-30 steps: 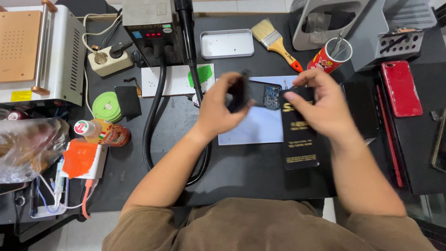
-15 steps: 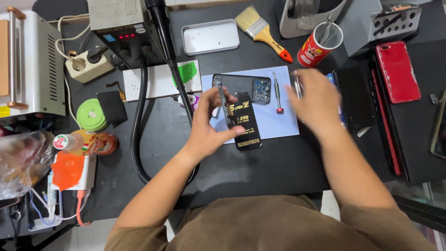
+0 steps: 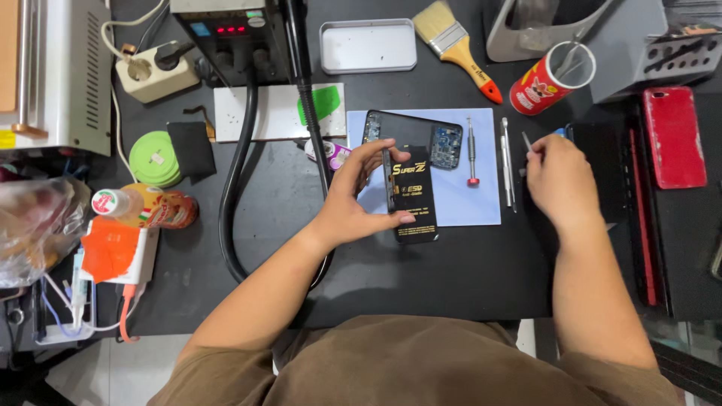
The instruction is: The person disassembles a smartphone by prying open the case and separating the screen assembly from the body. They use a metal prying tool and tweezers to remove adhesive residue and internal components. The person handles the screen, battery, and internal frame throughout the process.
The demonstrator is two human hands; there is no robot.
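Left hand [image 3: 353, 197]: fingers curled around the edge of a black battery [image 3: 412, 197] with gold lettering, thumb under its lower end. The battery lies half on the pale blue mat [image 3: 459, 197], just below an opened phone [image 3: 412, 135].

Right hand [image 3: 560, 180]: loosely closed, pinching a thin metal tool [image 3: 526, 140] between fingertips, at the mat's right edge; whether it is tweezers or a pick cannot be told.

Pale blue mat, on the black counter [image 3: 466, 278]: carries the opened phone with circuit boards showing at both ends, a small screwdriver [image 3: 471, 150] with a red base, and a slim metal tool [image 3: 507, 162] along its right side.

Containers:
- Shallow metal tray [image 3: 368, 45], rectangular, top centre; nothing seen inside.
- Red can [image 3: 549, 81], open top, holding thin metal tools that lean out.
- Grey block [image 3: 677, 54] with holes, top right; dark bits stand in some holes.
- Clear plastic bag [image 3: 37, 225], left edge; contents unclear.
- Small bottle [image 3: 147, 207] with a white cap, lying on its side.

Other items: paintbrush [image 3: 455, 45] with an orange-tipped handle; red phone [image 3: 674, 135] face down, far right; green tape roll [image 3: 156, 158]; white power socket [image 3: 154, 71]; black hose [image 3: 237, 180] running from a station [image 3: 226, 34] with red digits.
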